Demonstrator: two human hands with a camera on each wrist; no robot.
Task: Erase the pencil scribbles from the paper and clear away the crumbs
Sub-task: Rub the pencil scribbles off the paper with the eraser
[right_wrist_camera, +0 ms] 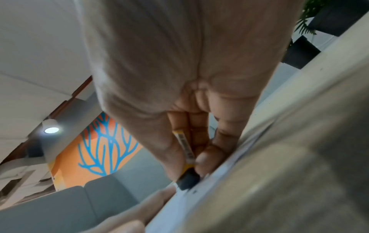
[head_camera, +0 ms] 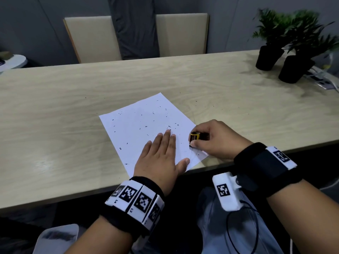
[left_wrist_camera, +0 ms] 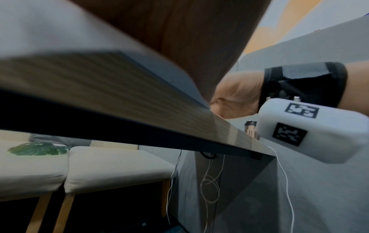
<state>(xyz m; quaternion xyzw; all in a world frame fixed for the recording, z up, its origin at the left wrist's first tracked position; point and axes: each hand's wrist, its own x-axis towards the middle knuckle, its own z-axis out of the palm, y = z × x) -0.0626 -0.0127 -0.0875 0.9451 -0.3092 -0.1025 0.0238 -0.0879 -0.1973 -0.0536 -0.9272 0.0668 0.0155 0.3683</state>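
From the head camera I see a white sheet of paper (head_camera: pixel 146 129) lying skewed on the wooden table (head_camera: pixel 73 99), its near corner at the table's front edge. My left hand (head_camera: pixel 161 158) lies flat on the sheet's near half, fingers straight and together, thumb spread toward 3 o'clock — it holds nothing, only presses the paper down. At 3 o'clock from it my right hand (head_camera: pixel 216 142) pinches a black eraser in a yellow sleeve (head_camera: pixel 195 137), the dark tip down on the sheet's right corner, where faint pencil lines (head_camera: pixel 194 153) show. Dark eraser crumbs (head_camera: pixel 169 127) speckle the paper, thickest just beyond my left fingertips, and a few lie on the bare wood at 1 o'clock from the sheet. Two potted plants (head_camera: pixel 286 41) stand at the table's far right; two beige chairs (head_camera: pixel 91 39) face me across it.

The left wrist camera looks along the table's edge (left_wrist_camera: pixel 139 126); the right hand (left_wrist_camera: pixel 237 97) shows beyond it, the rest a blur.

The right wrist camera shows the thumb and fingers (right_wrist_camera: pixel 203 159) closed round the eraser (right_wrist_camera: pixel 187 178) — its black end touches the paper (right_wrist_camera: pixel 199 193).
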